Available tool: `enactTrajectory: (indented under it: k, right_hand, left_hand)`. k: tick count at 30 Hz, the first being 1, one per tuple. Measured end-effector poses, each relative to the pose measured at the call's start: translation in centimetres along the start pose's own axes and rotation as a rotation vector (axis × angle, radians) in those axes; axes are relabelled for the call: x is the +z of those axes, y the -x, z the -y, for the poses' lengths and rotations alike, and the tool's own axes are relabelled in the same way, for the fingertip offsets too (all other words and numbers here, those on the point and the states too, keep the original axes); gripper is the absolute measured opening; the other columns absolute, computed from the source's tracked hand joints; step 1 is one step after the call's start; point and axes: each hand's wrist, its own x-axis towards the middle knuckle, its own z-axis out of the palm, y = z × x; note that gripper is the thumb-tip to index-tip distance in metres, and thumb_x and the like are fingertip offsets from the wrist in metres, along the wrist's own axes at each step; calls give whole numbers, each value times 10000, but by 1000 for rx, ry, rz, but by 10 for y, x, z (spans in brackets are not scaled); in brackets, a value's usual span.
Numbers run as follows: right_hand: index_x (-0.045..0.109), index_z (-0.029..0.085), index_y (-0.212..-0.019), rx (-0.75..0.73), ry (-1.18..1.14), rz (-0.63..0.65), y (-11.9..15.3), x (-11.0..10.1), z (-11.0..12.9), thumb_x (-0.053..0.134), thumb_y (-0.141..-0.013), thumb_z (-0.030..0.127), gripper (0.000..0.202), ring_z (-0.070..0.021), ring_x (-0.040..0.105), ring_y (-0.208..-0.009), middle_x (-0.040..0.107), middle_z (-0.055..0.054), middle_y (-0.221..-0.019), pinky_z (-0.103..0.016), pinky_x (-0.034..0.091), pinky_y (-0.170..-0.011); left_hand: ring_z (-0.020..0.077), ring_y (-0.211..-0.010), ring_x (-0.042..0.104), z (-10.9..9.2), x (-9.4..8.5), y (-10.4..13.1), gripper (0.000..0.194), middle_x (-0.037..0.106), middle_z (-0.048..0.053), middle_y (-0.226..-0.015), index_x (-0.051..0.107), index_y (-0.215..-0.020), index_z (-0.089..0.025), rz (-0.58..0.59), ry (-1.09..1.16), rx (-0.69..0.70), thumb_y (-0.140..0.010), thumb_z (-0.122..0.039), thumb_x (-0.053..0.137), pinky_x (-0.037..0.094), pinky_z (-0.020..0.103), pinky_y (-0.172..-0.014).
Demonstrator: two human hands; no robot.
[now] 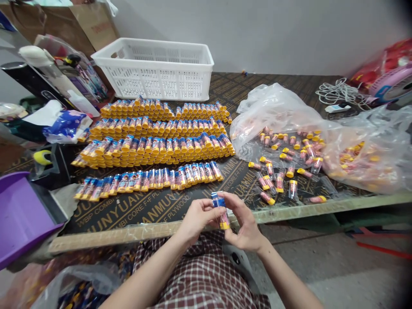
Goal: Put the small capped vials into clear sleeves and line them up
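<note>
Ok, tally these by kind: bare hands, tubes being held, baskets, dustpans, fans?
Left hand, right hand: 2
Clear plastic tube with yellow cap, held: 1
White plastic basket: 1
Purple plastic dustpan: 1
Pink plastic fan: 1
Total: 6

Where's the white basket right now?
In the head view, the white basket stands left of centre at the back of the table, near the grey wall, just behind the stacked rows of tubes.

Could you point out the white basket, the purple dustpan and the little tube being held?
White basket [161,65]: head view, its rim.
Purple dustpan [27,219]: head view, its flat pan.
Held tube [224,220]: head view, its lower part.
</note>
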Motion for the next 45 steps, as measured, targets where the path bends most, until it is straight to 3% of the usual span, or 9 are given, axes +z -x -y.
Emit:
enactTrajectory:
  k: [7, 12, 15, 19, 23, 27, 29, 37, 45]
  right_hand:
    - [221, 266, -1436, 36, 5, 43, -5, -10, 2, 584, -701, 123, 832, -266, 433, -1282, 317, -100, -1469, -449, 403, -1061]
    - [322, 286, -1400, 150, 267, -200, -2, -44, -16, 642, -781, 262, 697, -265, 474, -1228, 420, -87, -1397, -484, 413, -1022]
    - [459, 287, -1305, 151, 399, -265, 2, -58, -24, 631, -805, 308, 529, -285, 431, -1271, 485, -77, -1339, -500, 407, -1014]
    - [562, 263, -1199, 132, 584, -278, 7, -70, -30, 594, -835, 349, 375, -282, 447, -1256, 515, -85, -1293, -509, 362, -1048]
    - [638, 211, -1063, 114, 836, -354, 16, -88, -51, 584, -840, 377, 282, -256, 574, -984, 630, -92, -1018, -440, 469, -888]
    - [647, 168, -1010, 217, 1049, -209, 22, -103, -74, 570, -834, 414, 312, -271, 551, -847, 655, -105, -880, -422, 470, -766]
    - [635, 164, -1035, 270, 1084, -140, 23, -105, -80, 554, -838, 383, 306, -282, 548, -867, 644, -121, -902, -412, 461, -746]
    - [604, 201, -1121, 339, 1096, -103, 29, -105, -76, 479, -861, 251, 294, -290, 552, -869, 634, -99, -885, -400, 445, -687]
    - [534, 208, -1154, 278, 566, -248, 11, -65, -39, 491, -894, 290, 276, -207, 593, -905, 583, -76, -976, -365, 481, -815]
  left_hand:
    - [116, -514, 580, -11, -9, -2, 359, 675, 39, -626, 662, -698, -121, -71, -91, 93, -565, -424, 801, 442, 223, -517]
    - [156, -520, 587, -55, -64, -16, 458, 628, -15, -547, 627, -866, -164, -605, -641, 446, -575, -486, 775, 425, 249, -543]
    - [179, -585, 598, -73, -94, -27, 480, 595, -27, -558, 615, -923, -185, -816, -1010, 457, -593, -501, 761, 406, 252, -579]
    - [212, -631, 608, -75, -101, -35, 451, 606, 11, -597, 620, -1011, -170, -812, -1303, 425, -734, -526, 639, 368, 266, -583]
    - [184, -600, 587, -54, -74, -31, 340, 615, 19, -610, 652, -935, -178, -826, -1341, 560, -848, -479, 520, 355, 265, -593]
    - [161, -734, 616, -18, -28, -34, 212, 674, 35, -784, 665, -798, -196, -364, -1351, 591, -866, -356, 544, 399, 247, -682]
    - [193, -808, 617, -4, -11, -41, 163, 667, 55, -861, 661, -845, -191, -247, -1465, 499, -826, -342, 603, 406, 266, -687]
    - [191, -786, 619, 0, -7, -54, 71, 677, 41, -817, 635, -767, -195, -276, -1459, 425, -821, -225, 600, 398, 278, -687]
    - [189, -766, 591, 10, -10, -49, 67, 646, 34, -780, 585, -731, -191, -310, -1360, 533, -760, -163, 639, 387, 277, -672]
